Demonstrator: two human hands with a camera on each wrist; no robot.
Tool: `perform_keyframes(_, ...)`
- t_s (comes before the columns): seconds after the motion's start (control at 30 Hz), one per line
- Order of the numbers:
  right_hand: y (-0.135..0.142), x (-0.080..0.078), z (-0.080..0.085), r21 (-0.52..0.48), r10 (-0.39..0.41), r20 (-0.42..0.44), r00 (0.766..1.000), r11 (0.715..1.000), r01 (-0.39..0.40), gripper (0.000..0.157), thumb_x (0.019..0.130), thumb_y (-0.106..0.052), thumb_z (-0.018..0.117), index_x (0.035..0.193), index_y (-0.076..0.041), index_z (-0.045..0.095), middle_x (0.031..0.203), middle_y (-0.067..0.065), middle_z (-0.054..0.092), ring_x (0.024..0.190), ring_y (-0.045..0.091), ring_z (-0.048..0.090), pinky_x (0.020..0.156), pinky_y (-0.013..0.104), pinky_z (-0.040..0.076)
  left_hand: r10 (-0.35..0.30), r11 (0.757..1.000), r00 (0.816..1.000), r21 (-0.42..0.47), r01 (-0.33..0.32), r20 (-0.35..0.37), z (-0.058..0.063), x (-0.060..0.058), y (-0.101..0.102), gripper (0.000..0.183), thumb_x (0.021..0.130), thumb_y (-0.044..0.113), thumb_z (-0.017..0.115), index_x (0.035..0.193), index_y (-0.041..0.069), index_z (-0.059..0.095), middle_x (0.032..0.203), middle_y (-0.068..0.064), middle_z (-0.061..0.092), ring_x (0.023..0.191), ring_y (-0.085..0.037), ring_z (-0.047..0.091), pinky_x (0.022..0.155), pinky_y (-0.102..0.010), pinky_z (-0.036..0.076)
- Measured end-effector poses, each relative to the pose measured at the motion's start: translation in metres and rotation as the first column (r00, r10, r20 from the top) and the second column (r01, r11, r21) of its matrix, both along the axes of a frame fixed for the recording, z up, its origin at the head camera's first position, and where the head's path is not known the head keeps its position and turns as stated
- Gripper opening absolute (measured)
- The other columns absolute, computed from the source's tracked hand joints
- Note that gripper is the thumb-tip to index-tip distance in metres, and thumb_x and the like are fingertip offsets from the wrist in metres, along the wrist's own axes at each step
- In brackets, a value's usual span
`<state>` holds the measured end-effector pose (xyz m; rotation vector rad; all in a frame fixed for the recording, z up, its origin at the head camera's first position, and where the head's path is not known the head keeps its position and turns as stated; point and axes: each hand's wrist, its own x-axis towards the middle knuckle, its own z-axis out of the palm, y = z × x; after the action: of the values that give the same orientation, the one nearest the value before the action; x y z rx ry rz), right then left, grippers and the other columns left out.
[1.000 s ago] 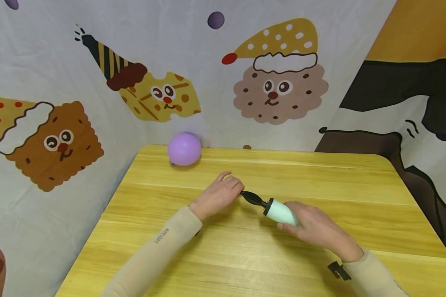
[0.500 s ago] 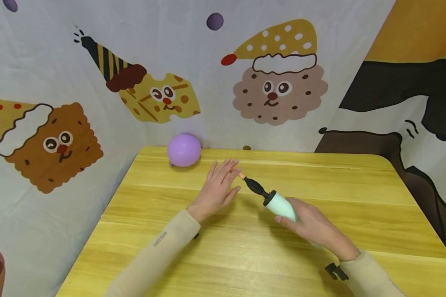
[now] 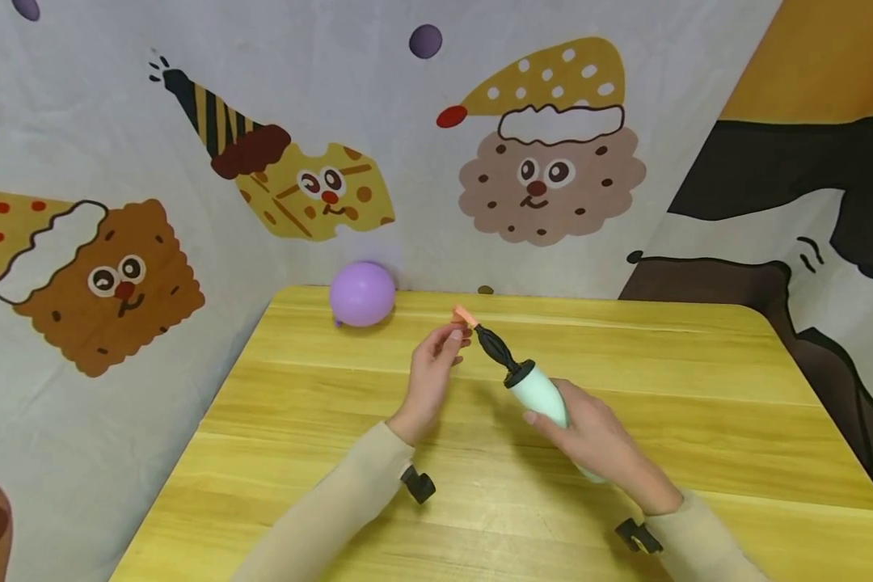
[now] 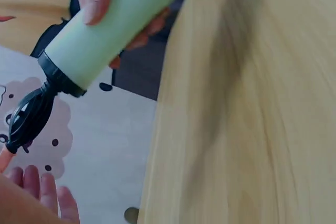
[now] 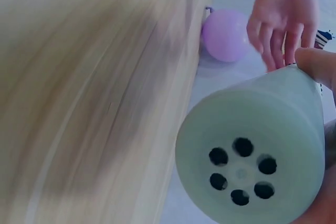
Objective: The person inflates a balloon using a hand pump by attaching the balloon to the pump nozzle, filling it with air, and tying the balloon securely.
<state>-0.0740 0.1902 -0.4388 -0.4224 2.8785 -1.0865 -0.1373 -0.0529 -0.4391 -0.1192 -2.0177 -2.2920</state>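
In the head view my right hand grips the pale green barrel of a balloon pump, its black nozzle angled up and to the left. A limp orange balloon sits on the nozzle tip. Beside that tip, my left hand appears to pinch the balloon between thumb and forefinger, its other fingers loosely spread; the exact contact is partly hidden. In the right wrist view the pump's holed end faces the camera, and the left hand shows beyond it.
An inflated purple balloon rests at the back left of the wooden table. Behind it hangs a cloth printed with cartoon biscuits. Small black devices are strapped at both wrists.
My left hand has come off the nozzle, opened, then turned to the balloon, exposing its orange rubber. My right hand has tilted the pump more upright and shifted slightly left.
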Motion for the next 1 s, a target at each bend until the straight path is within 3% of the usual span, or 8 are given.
perform_keyframes(0.1,-0.006,0.000,0.000,-0.014,0.002,0.000,1.000,1.000,-0.002,0.063,0.096,-0.047,0.072,0.136,0.000,0.058,0.105,0.009,0.069,0.084,0.018,0.063,0.069,0.037,0.053,-0.092,0.981,0.994,0.176,0.082,0.052,0.003,-0.004,0.006,0.039,0.111,0.024,0.051,0.138,-0.003,0.059,0.138,-0.016,0.063,0.126,-0.028,0.060,0.105,-0.049,0.048)
perform_keyframes(0.23,-0.014,0.001,-0.001,-0.033,0.000,0.007,1.000,0.999,0.000,0.064,0.095,-0.047,0.073,0.135,0.000,0.058,0.102,0.008,0.068,0.081,0.017,0.061,0.067,0.035,0.052,-0.138,0.918,0.987,0.385,0.099,0.076,0.007,-0.008,0.013,0.034,0.111,0.026,0.049,0.129,0.001,0.063,0.132,-0.011,0.068,0.127,-0.027,0.060,0.106,-0.045,0.046)
perform_keyframes(0.43,-0.022,0.002,-0.001,-0.062,-0.004,0.003,1.000,0.998,0.004,0.062,0.095,-0.046,0.073,0.133,0.002,0.058,0.097,0.008,0.067,0.076,0.017,0.060,0.063,0.034,0.051,-0.153,0.867,0.984,0.490,0.091,0.087,0.008,-0.010,0.020,0.025,0.113,0.025,0.044,0.116,0.007,0.061,0.115,-0.004,0.072,0.120,-0.025,0.064,0.107,-0.044,0.045)
perform_keyframes(0.6,-0.027,0.004,-0.001,-0.088,0.007,0.048,0.999,0.996,-0.003,0.062,0.097,-0.047,0.070,0.133,0.002,0.056,0.094,0.006,0.066,0.074,0.016,0.059,0.061,0.033,0.052,-0.159,0.895,0.987,0.427,0.130,0.033,0.003,-0.010,0.025,0.030,0.114,0.029,0.039,0.115,0.006,0.057,0.113,-0.005,0.072,0.115,-0.022,0.066,0.104,-0.038,0.046)
perform_keyframes(0.73,-0.029,0.007,0.000,-0.140,0.042,0.111,0.993,0.990,-0.026,0.059,0.101,-0.043,0.067,0.135,0.003,0.054,0.094,0.007,0.065,0.076,0.016,0.060,0.062,0.034,0.053,-0.146,0.949,0.986,0.270,0.162,-0.080,0.000,-0.008,0.026,0.035,0.116,0.032,0.032,0.110,0.005,0.055,0.116,-0.017,0.071,0.114,-0.025,0.067,0.104,-0.041,0.049)
perform_keyframes(0.83,-0.031,0.009,0.002,-0.217,0.087,0.175,0.981,0.975,-0.048,0.052,0.103,-0.039,0.063,0.135,0.002,0.053,0.097,0.009,0.065,0.079,0.018,0.062,0.065,0.035,0.054,-0.136,0.970,0.980,0.183,0.162,-0.146,0.000,-0.007,0.026,0.039,0.116,0.032,0.026,0.108,0.004,0.052,0.113,-0.023,0.070,0.110,-0.027,0.068,0.100,-0.041,0.051)
perform_keyframes(0.93,-0.032,0.010,0.006,-0.312,0.134,0.231,0.964,0.948,-0.057,0.046,0.106,-0.035,0.060,0.134,0.000,0.053,0.100,0.011,0.065,0.083,0.021,0.063,0.069,0.038,0.055,-0.138,0.966,0.978,0.196,0.167,-0.156,-0.001,-0.007,0.025,0.040,0.116,0.035,0.026,0.109,0.004,0.052,0.105,-0.014,0.073,0.104,-0.024,0.070,0.093,-0.036,0.053)
perform_keyframes(1.0,-0.031,0.010,0.008,-0.370,0.172,0.255,0.951,0.927,-0.069,0.043,0.107,-0.032,0.057,0.136,0.000,0.053,0.103,0.012,0.065,0.086,0.023,0.064,0.071,0.040,0.056,-0.154,0.948,0.979,0.260,0.185,-0.135,-0.001,-0.008,0.024,0.043,0.116,0.037,0.027,0.115,0.002,0.053,0.102,-0.006,0.074,0.101,-0.021,0.070,0.093,-0.034,0.053)
